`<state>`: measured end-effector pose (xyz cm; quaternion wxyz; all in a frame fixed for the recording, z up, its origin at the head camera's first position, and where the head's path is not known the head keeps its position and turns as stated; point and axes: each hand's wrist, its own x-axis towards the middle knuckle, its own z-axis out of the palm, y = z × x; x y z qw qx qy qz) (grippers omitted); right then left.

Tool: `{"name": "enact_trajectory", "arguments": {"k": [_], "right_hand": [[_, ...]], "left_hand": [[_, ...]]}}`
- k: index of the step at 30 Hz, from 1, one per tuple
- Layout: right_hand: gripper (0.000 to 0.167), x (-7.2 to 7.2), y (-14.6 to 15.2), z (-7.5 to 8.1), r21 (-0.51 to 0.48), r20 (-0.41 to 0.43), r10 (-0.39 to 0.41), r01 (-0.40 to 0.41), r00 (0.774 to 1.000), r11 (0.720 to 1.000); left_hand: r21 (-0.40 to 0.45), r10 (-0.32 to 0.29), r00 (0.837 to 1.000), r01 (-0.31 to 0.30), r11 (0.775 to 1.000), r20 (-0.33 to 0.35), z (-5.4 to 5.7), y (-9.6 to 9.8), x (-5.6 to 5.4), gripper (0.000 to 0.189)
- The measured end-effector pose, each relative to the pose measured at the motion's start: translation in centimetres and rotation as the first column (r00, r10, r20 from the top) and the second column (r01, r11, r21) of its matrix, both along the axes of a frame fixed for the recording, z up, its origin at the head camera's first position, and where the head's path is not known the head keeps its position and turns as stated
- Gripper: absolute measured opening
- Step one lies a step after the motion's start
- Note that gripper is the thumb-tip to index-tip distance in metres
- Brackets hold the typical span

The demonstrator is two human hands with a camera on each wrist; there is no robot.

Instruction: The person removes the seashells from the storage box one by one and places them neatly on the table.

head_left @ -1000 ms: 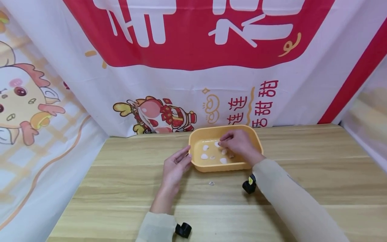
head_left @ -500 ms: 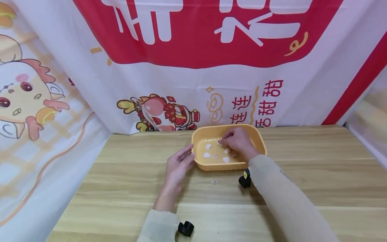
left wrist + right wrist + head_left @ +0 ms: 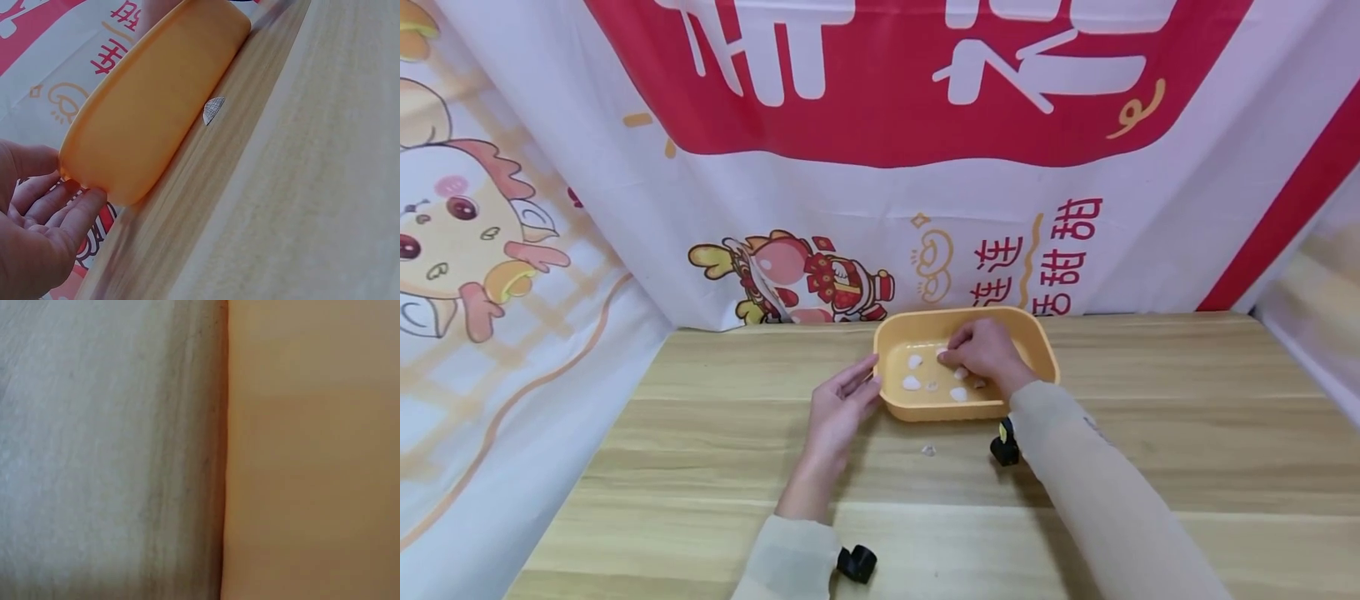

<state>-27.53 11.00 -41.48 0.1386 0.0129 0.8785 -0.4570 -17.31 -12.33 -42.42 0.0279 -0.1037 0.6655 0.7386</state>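
The right hand (image 3: 985, 348) reaches down inside the yellow tray (image 3: 940, 413), and its thumb and fingertips appear to pinch a white shell (image 3: 942, 353) close to the tray floor; the right wrist view shows only the tray wall and table, so how firm that pinch is cannot be told. To the left of the pinch lie an upper pale shell (image 3: 915, 362) and, nearer the person, a lower pale shell (image 3: 912, 382); on the near side, a bit right, sits another white piece (image 3: 958, 394), with smaller bits under or just beside the palm. Left of all these, the left hand (image 3: 44, 219) clasps nothing: its fingers are fairly straight and rest against the outside of the tray's end wall. Outside the tray, on the near side of the pinch, a ribbed shell (image 3: 214, 110) lies loose on the wooden table (image 3: 700, 467). The likeliest trouble is a slip, since the piece is small and only fingertips bear on it. The palm and wrist could also nudge the bits below them, and uneven pressure from the left fingers might slide the tray, its wall knocking the right forearm.
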Motion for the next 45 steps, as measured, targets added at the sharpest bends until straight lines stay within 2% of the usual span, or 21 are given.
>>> {"name": "enact_trajectory", "arguments": {"k": [22, 32, 45], "right_hand": [[0.02, 0.2, -0.03, 0.02, 0.018, -0.02, -0.002, 0.002, 1.0, 1.0], [0.023, 0.15, 0.01, 0.17, -0.025, -0.024, -0.009, 0.008, 1.0, 1.0], [0.021, 0.12, -0.02, 0.3, -0.01, 0.005, 0.014, -0.014, 1.0, 1.0]], "left_hand": [[-0.012, 0.006, 1.0, -0.006, 1.0, 0.001, -0.04, -0.03, 0.16, 0.044], [-0.005, 0.007, 1.0, -0.007, 1.0, -0.005, -0.05, 0.02, 0.1, 0.043], [-0.006, 0.012, 1.0, -0.012, 1.0, 0.012, -0.08, 0.02, 0.04, 0.042]]}}
